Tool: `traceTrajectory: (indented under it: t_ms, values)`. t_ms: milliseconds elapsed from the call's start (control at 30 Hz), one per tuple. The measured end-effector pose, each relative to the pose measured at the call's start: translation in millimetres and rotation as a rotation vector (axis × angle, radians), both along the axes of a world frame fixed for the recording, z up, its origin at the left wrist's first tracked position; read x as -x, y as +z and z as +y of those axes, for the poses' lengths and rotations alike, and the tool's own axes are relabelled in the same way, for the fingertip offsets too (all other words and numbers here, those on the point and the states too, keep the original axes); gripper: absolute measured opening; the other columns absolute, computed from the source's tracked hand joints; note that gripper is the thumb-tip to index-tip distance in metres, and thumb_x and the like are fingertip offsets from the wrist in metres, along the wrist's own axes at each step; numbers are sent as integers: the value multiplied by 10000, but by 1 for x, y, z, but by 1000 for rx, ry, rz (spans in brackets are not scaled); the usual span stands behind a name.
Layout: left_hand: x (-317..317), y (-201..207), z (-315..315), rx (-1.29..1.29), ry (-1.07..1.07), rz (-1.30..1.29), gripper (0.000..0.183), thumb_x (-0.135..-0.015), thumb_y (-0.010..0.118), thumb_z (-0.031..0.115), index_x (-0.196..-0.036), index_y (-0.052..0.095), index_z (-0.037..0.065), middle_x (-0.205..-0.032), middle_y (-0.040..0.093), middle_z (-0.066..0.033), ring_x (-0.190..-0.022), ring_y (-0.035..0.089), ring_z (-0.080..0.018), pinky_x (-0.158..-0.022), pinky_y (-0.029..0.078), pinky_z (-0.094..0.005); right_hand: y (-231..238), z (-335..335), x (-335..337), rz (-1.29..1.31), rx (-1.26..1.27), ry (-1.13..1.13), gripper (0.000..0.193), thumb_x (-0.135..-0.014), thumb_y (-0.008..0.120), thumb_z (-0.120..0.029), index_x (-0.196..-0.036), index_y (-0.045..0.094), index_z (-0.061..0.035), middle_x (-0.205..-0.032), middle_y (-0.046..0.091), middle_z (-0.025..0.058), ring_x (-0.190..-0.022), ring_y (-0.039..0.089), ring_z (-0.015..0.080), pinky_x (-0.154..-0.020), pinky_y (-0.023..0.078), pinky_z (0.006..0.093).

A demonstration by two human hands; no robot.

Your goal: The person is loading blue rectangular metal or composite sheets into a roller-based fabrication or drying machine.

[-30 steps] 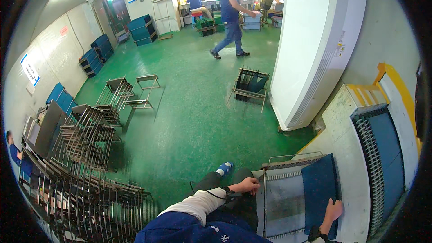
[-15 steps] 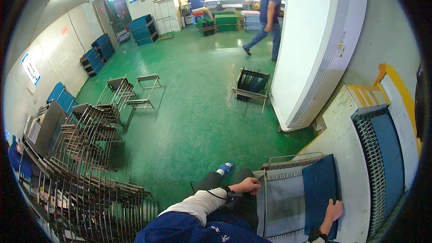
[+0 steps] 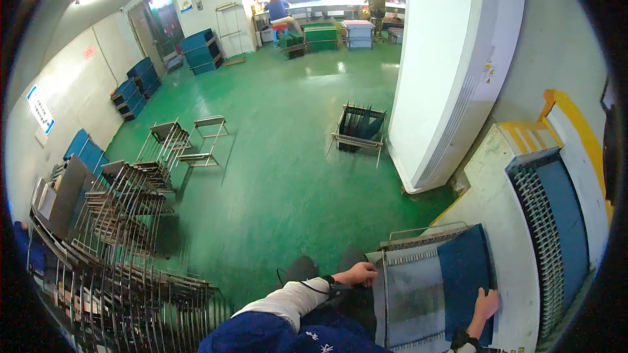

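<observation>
In front of me at the lower right is a metal rack (image 3: 384,301) with comb-like toothed rails, and it holds flat blue panels (image 3: 461,281) at its right side. My right hand (image 3: 485,304) is on the right edge of these panels, its fingers curled over them. By the rack's left side bar is my left hand (image 3: 362,274), fingers curled in; whether something is between them is hidden. A pale grey sheet-like surface (image 3: 413,291) shows between the rack's toothed rails.
A second toothed rack with blue panels (image 3: 568,222) stands at the right. A tall white cabinet (image 3: 451,72) rises ahead. Empty metal racks (image 3: 131,202) crowd the left; a rack with dark panels (image 3: 358,127) stands on the green floor. People sit at a lit counter (image 3: 314,3).
The walking person near the white cabinet has gone out of view, showing a seated person behind. My blue-and-white shoe is no longer visible. My hands stay almost where they were.
</observation>
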State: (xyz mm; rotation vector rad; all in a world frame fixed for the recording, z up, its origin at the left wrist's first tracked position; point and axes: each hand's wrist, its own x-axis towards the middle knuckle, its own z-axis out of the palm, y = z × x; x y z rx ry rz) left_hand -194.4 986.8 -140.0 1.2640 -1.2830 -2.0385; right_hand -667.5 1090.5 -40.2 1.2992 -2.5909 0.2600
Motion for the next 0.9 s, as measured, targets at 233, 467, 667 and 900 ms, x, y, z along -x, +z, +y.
traceTrajectory:
  t_ms: [233, 467, 667, 900]
  values:
    - [-5, 9, 1, -23, 43, 21, 185, -876, 615, 173, -922, 626, -6, -733, 655, -72, -587, 641, -161, -527, 525, -287, 14, -2, 9, -92, -150, 34, 389, -783, 680, -345, -902, 669, 25, -1094, 637, 239, -1001, 598, 399, -863, 471, 473]
    - [-4, 0, 1, -38, 38, 33, 217, -868, 625, 179, -965, 634, -16, -750, 657, -72, -606, 646, -158, -539, 533, -291, 7, -2, 15, -2, -99, 71, 401, -767, 684, -368, -836, 661, 26, -994, 648, 239, -915, 609, 410, -811, 472, 488]
    - [1, 1, 0, -35, 27, 40, 214, -882, 615, 172, -992, 627, -11, -752, 658, -71, -608, 648, -158, -546, 542, -291, -7, 5, 27, -19, -123, 10, 402, -783, 671, -360, -906, 664, 22, -1112, 632, 246, -981, 605, 410, -849, 469, 496]
    - [-4, -7, 0, -8, 10, 25, 188, -897, 599, 177, -968, 621, 4, -756, 666, -76, -610, 652, -155, -534, 539, -281, 13, -1, 10, -111, -173, 1, 399, -800, 665, -349, -964, 663, 15, -1159, 617, 243, -1052, 591, 397, -886, 467, 478]
